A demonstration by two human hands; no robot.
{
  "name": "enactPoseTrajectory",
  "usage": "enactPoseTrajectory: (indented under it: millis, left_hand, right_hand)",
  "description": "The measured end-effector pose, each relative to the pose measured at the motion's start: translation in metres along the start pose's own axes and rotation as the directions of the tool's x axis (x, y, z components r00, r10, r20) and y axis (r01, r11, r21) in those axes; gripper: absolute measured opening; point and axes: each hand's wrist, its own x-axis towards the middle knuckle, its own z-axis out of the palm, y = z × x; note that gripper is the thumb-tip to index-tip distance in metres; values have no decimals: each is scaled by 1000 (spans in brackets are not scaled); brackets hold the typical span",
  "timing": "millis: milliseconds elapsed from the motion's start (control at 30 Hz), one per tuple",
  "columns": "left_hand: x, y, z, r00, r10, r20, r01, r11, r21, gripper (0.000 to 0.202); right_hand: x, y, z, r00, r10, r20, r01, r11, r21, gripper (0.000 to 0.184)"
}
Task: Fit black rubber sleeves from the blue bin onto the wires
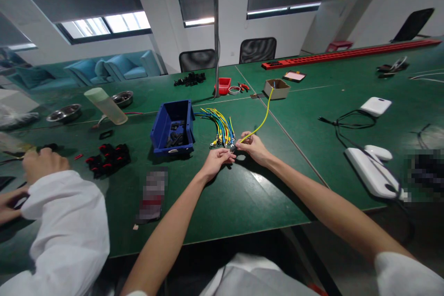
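My right hand point(255, 148) is closed on a yellow wire point(266, 118), which arcs up and away toward a small cardboard box point(277, 89). My left hand point(218, 163) has its fingers pinched together on a small black part point(233, 149) at the near end of that wire. Fingertips of both hands almost meet there, so how the part and wire join is hidden. Just beyond my hands lies a bundle of yellow, blue and green wires point(222, 125) with ring terminals at their near ends. Left of it stands a blue bin point(157, 125) holding black pieces.
To the left a co-worker's hand point(45, 164) and white sleeve reach over the table. Black-and-red parts point(108, 159), a tumbler point(106, 105) and metal bowls point(64, 113) lie on that side. A pole point(217, 32) rises behind a red tray point(225, 85). White devices point(371, 173) with cables lie right.
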Motion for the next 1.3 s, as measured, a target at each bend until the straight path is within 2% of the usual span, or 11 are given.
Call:
enactPoseTrajectory:
  millis: [400, 833, 1167, 1300]
  left_hand:
    - [-1, 0, 0, 1000, 24, 9, -25, 997, 72, 36]
    - [0, -2, 0, 995, 92, 32, -97, 965, 242, 33]
    - [-3, 0, 2, 992, 119, 32, -123, 948, 294, 33]
    - [-2, -2, 1, 991, 132, 30, -134, 931, 339, 32]
  right_hand:
    - [0, -3, -2, 999, -33, 41, 34, 999, -36, 52]
    - [1, 2, 1, 995, -98, 9, 99, 989, -112, 88]
    - [2, 13, -2, 1000, 2, -24, -1, 998, 56, 76]
    - [4, 12, -3, 1000, 3, 22, -4, 998, 55, 73]
